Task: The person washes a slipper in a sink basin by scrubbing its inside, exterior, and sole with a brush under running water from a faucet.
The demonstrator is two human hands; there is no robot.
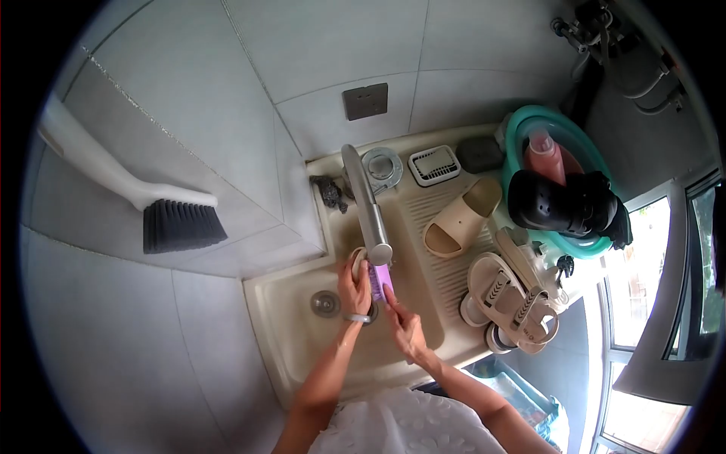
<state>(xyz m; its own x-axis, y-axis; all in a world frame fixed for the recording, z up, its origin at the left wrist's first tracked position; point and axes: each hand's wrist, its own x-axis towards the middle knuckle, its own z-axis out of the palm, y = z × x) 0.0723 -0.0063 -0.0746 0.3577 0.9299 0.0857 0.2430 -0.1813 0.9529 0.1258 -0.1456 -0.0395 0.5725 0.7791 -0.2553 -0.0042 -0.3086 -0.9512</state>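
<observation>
My left hand (352,286) is closed around a beige slipper (358,259), held under the faucet (367,204) above the sink basin (295,281). Much of this slipper is hidden by my fingers and the faucet. A purple scrubbing brush (381,283) is gripped by its handle in my right hand (407,329). Its bristles face the slipper and appear to touch it. On the ribbed washboard to the right lies a second beige slipper (461,218).
Beige sandals (510,299) are piled at the board's right edge. Behind them stands a teal basin (522,129) with a pink bottle (546,157) and a black shoe (541,200). A soap dish (434,165) sits by the wall. A white-handled brush (181,219) hangs at left.
</observation>
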